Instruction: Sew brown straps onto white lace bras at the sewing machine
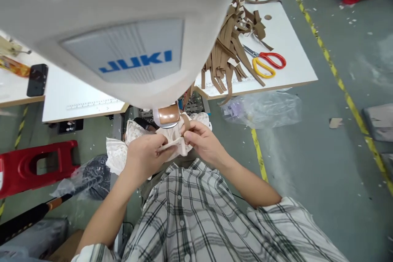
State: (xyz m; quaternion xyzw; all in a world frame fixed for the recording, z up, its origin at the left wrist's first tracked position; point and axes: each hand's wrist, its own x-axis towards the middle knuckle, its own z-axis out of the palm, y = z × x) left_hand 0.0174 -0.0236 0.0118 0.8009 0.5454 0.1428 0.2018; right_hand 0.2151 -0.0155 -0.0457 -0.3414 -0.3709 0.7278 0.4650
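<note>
White lace fabric (pixel 117 154) is bunched at the sewing machine's working end, below the big pale JUKI head (pixel 135 63). My left hand (pixel 145 154) is closed on the fabric, fingers pinching a folded edge. To its right, my right hand (pixel 204 141) pinches a narrow brown strip (pixel 186 122) against the fabric, thumb and forefinger together. A copper-coloured plate (pixel 168 114) sits just above the fabric between the hands. The machine head hides the needle area.
Many brown strips (pixel 227 45) lie heaped on the white table (pixel 294 61), with red-and-yellow scissors (pixel 267 63) beside them. A plastic bag (pixel 264 108) hangs near its front edge. A black phone (pixel 37 80) and a red stool (pixel 37 168) are at left.
</note>
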